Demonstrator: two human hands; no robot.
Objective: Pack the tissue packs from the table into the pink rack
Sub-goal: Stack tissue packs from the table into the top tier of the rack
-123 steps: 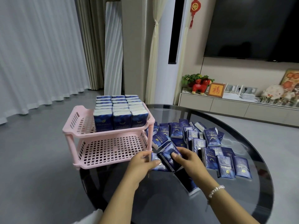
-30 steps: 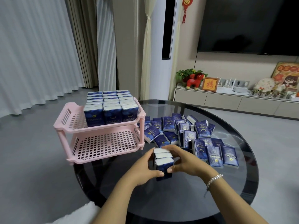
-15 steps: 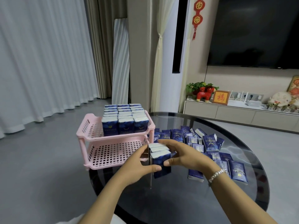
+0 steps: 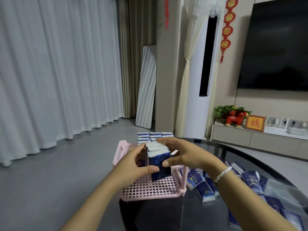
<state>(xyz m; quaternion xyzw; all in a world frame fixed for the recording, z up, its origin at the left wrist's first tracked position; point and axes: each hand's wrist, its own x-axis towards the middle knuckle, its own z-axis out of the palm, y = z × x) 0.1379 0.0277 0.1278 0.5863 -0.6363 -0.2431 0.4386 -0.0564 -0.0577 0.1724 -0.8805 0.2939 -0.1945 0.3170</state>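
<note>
A bundle of three upright blue tissue packs is held in the air in front of the pink two-tier rack. My left hand grips the bundle from the left, my right hand grips it from the right. The bundle hangs over the rack's lower shelf, level with the upper tier. Rows of tissue packs fill the rack's upper tier behind my hands. Several loose tissue packs lie on the round dark glass table to the right of the rack.
The rack stands at the table's left edge, with grey floor beyond. A TV cabinet with ornaments lines the right wall under a black TV. Curtains hang at the left.
Both hands have lifted the three-pack bundle off the table and carried it left and up to the rack. The camera has tilted upward.
</note>
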